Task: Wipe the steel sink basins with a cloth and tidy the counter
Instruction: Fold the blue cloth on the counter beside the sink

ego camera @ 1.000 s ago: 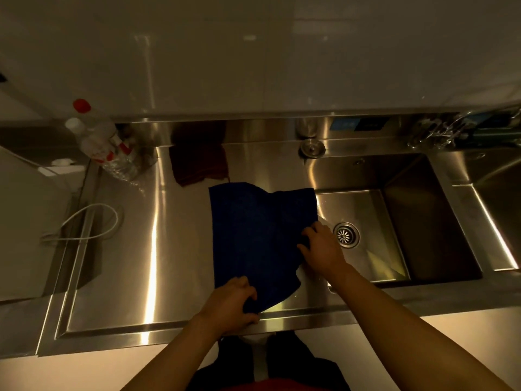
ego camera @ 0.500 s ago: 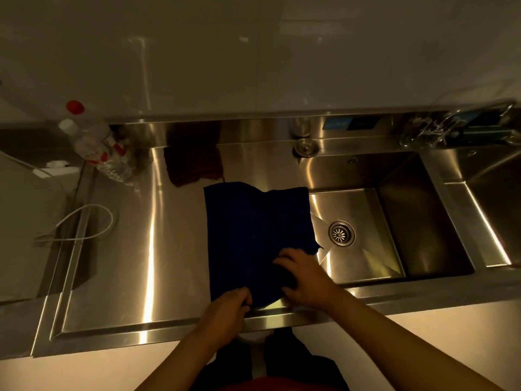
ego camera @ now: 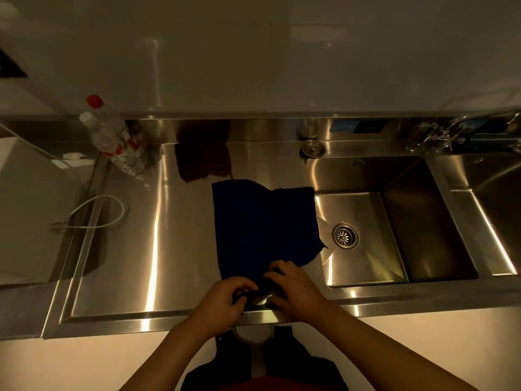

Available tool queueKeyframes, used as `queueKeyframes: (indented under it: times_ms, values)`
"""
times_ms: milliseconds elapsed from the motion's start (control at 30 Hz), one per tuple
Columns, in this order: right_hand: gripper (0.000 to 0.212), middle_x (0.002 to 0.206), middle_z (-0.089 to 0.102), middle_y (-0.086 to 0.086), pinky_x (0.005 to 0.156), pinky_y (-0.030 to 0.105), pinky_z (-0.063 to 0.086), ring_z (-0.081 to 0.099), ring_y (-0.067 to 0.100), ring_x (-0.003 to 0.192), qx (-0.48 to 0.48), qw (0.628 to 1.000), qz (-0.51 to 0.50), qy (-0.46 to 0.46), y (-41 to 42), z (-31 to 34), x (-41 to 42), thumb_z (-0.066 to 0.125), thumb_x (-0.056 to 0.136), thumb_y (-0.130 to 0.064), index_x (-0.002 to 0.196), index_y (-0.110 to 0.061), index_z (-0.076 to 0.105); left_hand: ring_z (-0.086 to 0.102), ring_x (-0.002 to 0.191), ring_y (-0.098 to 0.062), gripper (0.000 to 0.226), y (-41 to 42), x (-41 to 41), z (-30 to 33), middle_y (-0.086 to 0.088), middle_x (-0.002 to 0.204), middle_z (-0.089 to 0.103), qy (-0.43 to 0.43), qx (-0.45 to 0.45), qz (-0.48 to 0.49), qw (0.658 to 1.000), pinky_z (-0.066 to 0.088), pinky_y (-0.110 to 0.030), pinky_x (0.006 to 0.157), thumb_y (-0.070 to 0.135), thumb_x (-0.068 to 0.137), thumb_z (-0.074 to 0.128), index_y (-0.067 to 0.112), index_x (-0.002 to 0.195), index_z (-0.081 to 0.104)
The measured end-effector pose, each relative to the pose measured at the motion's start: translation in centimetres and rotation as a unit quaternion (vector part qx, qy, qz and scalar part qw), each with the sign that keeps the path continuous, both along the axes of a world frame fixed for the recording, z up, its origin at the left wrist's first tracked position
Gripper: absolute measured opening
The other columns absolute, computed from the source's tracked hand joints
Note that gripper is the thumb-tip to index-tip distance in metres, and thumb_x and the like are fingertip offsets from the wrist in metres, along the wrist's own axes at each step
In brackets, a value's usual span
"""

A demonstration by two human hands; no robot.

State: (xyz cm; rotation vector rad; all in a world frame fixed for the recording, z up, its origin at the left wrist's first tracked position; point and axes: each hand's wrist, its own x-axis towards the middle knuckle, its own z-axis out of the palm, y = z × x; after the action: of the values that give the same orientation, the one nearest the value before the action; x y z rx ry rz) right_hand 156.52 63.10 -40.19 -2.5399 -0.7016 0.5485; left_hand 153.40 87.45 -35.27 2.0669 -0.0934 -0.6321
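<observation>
Head view: a blue cloth lies spread on the steel surface, its right edge hanging over the left rim of the sink. The left hand pinches the cloth's near edge with curled fingers. The right hand, just beside it, grips the same edge. A dark red cloth lies behind, nearly touching the blue one. Bottles stand at the back left corner, and a white cable loops at the left.
</observation>
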Motion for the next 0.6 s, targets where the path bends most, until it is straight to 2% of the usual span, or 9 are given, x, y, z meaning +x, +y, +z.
queueKeyframes:
  times_ms: [67, 133, 233, 367, 500, 600]
  values:
    - [0.036, 0.124, 0.052, -0.009, 0.087, 0.024, 0.041, 0.052, 0.014, 0.109, 0.01, 1.0, -0.016, 0.002, 1.1, 0.3, 0.1, 0.062, 0.088, -0.032, 0.124, -0.027, 0.061, 0.059, 0.11, 0.007, 0.039, 0.0, 0.0, 0.6, 0.016, 0.116, 0.066, -0.011, 0.003, 0.002, 1.0, 0.047, -0.015, 0.098, 0.001, 0.096, 0.059, 0.031, 0.119, 0.069]
    - [0.027, 0.112, 0.056, -0.008, 0.078, 0.024, 0.04, 0.058, 0.016, 0.1, 0.003, 0.999, -0.038, 0.001, 1.2, 0.9, 0.6, 0.061, 0.087, -0.026, 0.114, -0.026, 0.061, 0.057, 0.11, 0.004, 0.043, 0.4, 0.1, 0.7, 0.015, 0.119, 0.062, -0.033, 0.042, -0.001, 0.999, 0.047, -0.015, 0.097, 0.001, 0.094, 0.058, 0.032, 0.123, 0.065]
    - [0.027, 0.108, 0.06, -0.005, 0.086, 0.032, 0.044, 0.059, 0.018, 0.1, -0.044, 0.997, -0.015, -0.057, 0.7, 1.9, 1.1, 0.065, 0.083, -0.027, 0.109, -0.025, 0.06, 0.051, 0.108, 0.001, 0.051, 1.2, -0.1, 0.4, 0.013, 0.121, 0.055, -0.061, 0.123, -0.006, 0.991, 0.04, -0.006, 0.089, -0.003, 0.092, 0.057, 0.03, 0.13, 0.06]
    - [0.03, 0.109, 0.062, -0.005, 0.093, 0.036, 0.044, 0.057, 0.018, 0.103, -0.067, 0.992, -0.025, -0.105, 0.3, 3.5, 1.4, 0.071, 0.08, -0.026, 0.108, -0.024, 0.061, 0.05, 0.107, -0.009, 0.038, 1.8, -0.5, -0.1, 0.011, 0.114, 0.05, -0.102, 0.186, -0.013, 0.977, 0.041, -0.012, 0.081, -0.003, 0.089, 0.061, 0.021, 0.117, 0.065]
    - [0.025, 0.113, 0.06, -0.001, 0.085, 0.034, 0.051, 0.059, 0.019, 0.102, -0.042, 0.998, -0.029, -0.023, -0.1, 4.8, 0.7, 0.066, 0.086, -0.02, 0.111, -0.019, 0.063, 0.047, 0.093, -0.002, 0.025, 3.1, -0.6, 0.1, 0.016, 0.098, 0.052, -0.111, 0.17, 0.012, 0.979, 0.039, -0.012, 0.072, 0.004, 0.088, 0.062, 0.029, 0.094, 0.061]
    - [0.022, 0.108, 0.06, -0.003, 0.076, 0.027, 0.047, 0.058, 0.016, 0.095, -0.035, 0.996, 0.023, 0.075, -0.1, 5.2, -1.0, 0.065, 0.083, -0.019, 0.105, -0.019, 0.063, 0.055, 0.08, 0.002, 0.026, 4.4, -1.0, 0.3, 0.018, 0.088, 0.058, -0.025, 0.161, -0.05, 0.985, 0.04, -0.013, 0.064, 0.012, 0.087, 0.059, 0.037, 0.086, 0.058]
